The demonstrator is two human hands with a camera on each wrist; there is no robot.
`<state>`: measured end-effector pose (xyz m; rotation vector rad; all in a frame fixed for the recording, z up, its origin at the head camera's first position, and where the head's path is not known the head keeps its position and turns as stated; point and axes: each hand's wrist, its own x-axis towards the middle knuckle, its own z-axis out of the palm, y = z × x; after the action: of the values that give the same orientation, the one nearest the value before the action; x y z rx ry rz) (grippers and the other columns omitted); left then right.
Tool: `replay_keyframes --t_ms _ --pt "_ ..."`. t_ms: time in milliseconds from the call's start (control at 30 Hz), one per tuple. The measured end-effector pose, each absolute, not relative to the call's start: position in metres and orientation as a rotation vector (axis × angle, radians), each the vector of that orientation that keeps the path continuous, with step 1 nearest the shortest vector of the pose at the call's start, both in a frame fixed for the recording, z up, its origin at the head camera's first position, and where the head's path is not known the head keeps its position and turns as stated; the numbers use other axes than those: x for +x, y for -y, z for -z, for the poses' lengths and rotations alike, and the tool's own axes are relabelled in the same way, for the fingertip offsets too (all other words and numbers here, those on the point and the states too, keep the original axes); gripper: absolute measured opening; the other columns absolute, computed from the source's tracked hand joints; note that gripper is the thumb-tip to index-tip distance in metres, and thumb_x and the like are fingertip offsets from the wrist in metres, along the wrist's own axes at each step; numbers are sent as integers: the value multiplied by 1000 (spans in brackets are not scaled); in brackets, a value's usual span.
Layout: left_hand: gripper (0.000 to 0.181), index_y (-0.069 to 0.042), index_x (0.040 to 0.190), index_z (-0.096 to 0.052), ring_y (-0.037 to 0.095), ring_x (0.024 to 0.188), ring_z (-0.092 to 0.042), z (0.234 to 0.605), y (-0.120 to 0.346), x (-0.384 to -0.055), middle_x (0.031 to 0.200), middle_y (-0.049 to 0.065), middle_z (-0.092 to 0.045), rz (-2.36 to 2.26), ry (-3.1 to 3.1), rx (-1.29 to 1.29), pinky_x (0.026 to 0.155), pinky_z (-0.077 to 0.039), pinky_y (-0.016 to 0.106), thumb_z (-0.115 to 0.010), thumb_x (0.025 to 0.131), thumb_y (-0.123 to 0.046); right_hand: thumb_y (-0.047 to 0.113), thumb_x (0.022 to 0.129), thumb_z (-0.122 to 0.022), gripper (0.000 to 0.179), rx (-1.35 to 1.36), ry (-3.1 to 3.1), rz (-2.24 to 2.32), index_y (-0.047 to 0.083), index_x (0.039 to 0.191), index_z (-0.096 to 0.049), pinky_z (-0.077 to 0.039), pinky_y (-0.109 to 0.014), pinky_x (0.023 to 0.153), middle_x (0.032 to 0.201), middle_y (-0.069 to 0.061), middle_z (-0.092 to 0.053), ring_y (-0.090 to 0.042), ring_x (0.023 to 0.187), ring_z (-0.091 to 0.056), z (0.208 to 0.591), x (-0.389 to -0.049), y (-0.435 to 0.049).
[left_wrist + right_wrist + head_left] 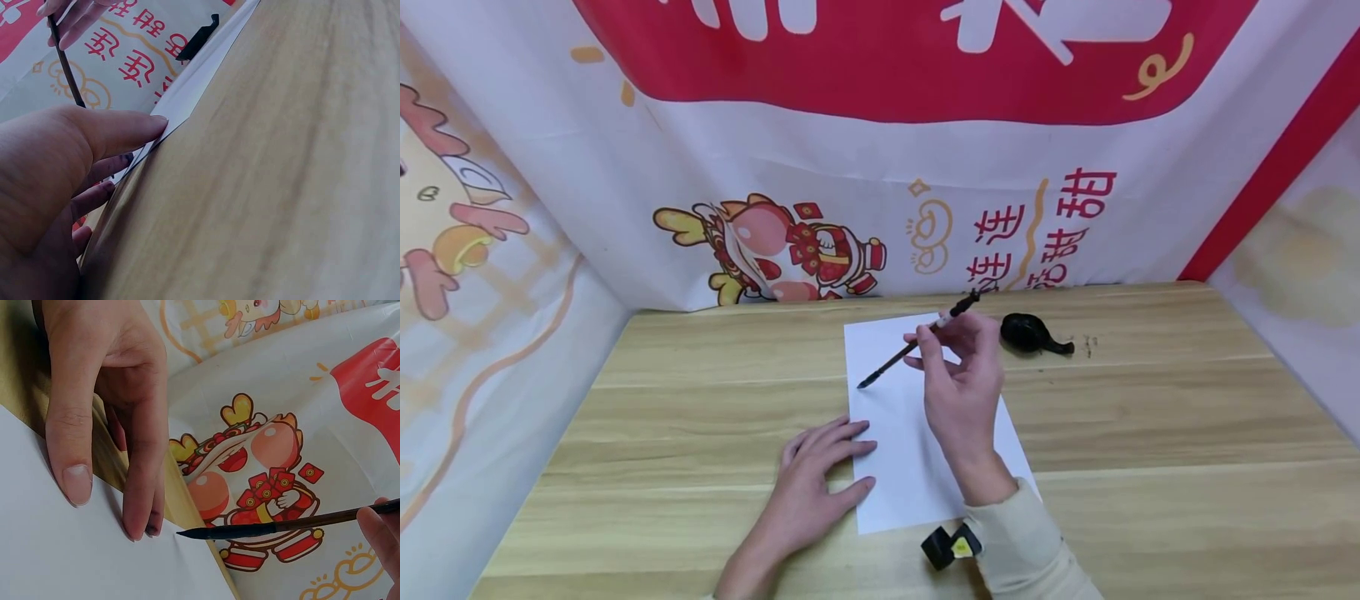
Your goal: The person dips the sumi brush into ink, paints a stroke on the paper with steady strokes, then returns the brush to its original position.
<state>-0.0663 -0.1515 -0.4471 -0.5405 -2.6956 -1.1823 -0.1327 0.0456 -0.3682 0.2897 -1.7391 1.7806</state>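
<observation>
My right hand pinches a dark writing brush by its handle over a white sheet of paper. The brush slants down to the left, its black tip close over the paper's upper left part. In the right wrist view the black bristles come to a point beside the left fingertips. My left hand lies with spread fingers across the paper's left edge, thumb and fingertips on the sheet. Dark smudges mark some left fingertips in the left wrist view.
A glossy black spouted vessel lies on the wooden table, right of the paper, with small dark marks beside it. A black strapped device sits at my right sleeve. Printed cloth hangs behind the table and along both sides.
</observation>
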Motion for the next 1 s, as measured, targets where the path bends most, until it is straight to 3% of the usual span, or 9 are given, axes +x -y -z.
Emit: replay_keyframes --t_ms 500,1000 --pt "38 -25 123 -80 32 147 -55 446 151 -66 149 -5 -69 1193 2700 -539 118 -25 63 -89 86 -21 2 104 -68 33 280 1790 -1768 -9 128 -48 -67 -32 72 111 -22 -65 -34 95 -79 371 -133 -45" --pt "41 -22 123 -80 33 147 -56 447 152 -67 150 -2 -69 1185 2695 -546 118 -24 62 -90 84 -19 4 104 -69 31 291 1822 -1749 -5 128 -50 -67 -32 73 112 -20 -66 -33 96 -79 371 -133 -45"
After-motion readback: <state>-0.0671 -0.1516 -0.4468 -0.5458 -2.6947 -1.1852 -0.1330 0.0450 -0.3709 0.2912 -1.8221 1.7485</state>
